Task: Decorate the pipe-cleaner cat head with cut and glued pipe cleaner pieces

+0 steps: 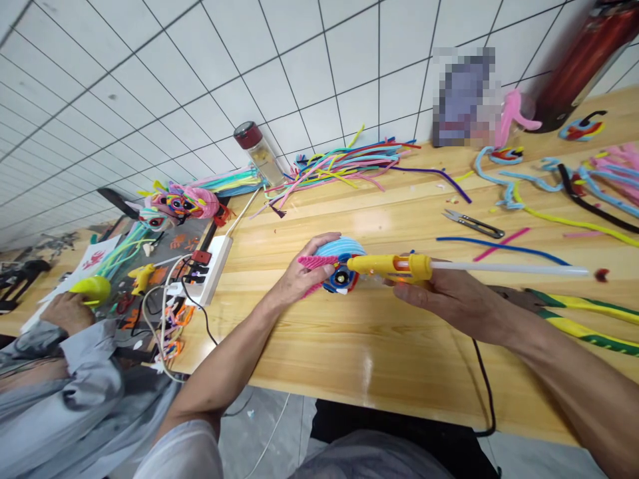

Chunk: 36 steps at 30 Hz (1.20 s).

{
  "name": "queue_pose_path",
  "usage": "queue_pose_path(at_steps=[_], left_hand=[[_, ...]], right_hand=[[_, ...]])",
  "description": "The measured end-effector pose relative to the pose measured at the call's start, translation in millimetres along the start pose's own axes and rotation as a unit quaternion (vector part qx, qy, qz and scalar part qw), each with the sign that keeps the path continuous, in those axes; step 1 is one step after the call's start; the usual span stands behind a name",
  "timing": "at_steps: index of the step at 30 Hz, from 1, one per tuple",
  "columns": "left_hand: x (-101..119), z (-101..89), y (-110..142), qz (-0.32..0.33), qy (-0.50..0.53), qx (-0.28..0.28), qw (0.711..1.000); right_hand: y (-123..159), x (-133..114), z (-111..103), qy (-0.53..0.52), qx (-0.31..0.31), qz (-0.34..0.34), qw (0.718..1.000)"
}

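Observation:
My left hand (310,271) is closed around a pipe-cleaner figure (345,251) with a light-blue striped top, a pink ear-like piece and a dark round eye ringed in blue. In my right hand (444,293) is a yellow hot glue gun (394,266), with a long white glue stick (509,267) sticking out of its back. The gun's nozzle points left and meets the figure near the eye; whether it touches, I cannot tell. My palm and the gun's body hide the trigger.
Thread snips (474,224) and loose pipe cleaners (344,163) lie toward the back. Yellow-green pliers (579,313) rest under my right forearm. A glass bottle (259,153) leans by the wall. At left are a power strip (214,269) and a co-worker's hand (70,313) with a yellow object.

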<state>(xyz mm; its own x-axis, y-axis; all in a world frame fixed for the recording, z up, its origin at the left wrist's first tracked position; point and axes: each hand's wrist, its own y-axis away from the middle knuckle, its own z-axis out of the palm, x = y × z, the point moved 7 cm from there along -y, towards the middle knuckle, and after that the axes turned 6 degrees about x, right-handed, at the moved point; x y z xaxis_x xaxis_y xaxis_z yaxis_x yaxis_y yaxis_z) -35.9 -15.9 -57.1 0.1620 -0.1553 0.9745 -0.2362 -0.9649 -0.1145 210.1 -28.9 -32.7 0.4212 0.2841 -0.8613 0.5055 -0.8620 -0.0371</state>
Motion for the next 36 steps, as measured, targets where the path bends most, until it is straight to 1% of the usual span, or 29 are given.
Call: queue_pose_path(at_steps=[7,13,20,26,31,36], left_hand=[[0.7,-1.0,-0.6,0.011,-0.004,0.004,1.0],[-0.9,-0.9,-0.4,-0.001,-0.002,0.005,1.0],[-1.9,-0.2,-0.3,0.0,0.012,0.002,1.0],[1.8,0.3,-0.9,0.018,-0.002,0.0,1.0],[2.6,0.7,-1.0,0.008,0.0,0.003,1.0],[2.4,1.0,-0.6,0.009,0.002,-0.006,1.0]], right_hand=[[-0.8,-2.3,1.1,-0.009,0.0,-0.014,1.0],[-2.3,-5.5,-0.1,0.004,0.008,-0.013,1.0],[-2.1,-2.1,1.6,0.01,0.001,-0.006,1.0],[-0.4,1.0,2.3,0.023,-0.019,0.025,0.999],[0.1,0.2,2.0,0.021,-0.02,0.019,0.999],[0.1,1.4,2.4,0.024,-0.017,0.012,0.999]])
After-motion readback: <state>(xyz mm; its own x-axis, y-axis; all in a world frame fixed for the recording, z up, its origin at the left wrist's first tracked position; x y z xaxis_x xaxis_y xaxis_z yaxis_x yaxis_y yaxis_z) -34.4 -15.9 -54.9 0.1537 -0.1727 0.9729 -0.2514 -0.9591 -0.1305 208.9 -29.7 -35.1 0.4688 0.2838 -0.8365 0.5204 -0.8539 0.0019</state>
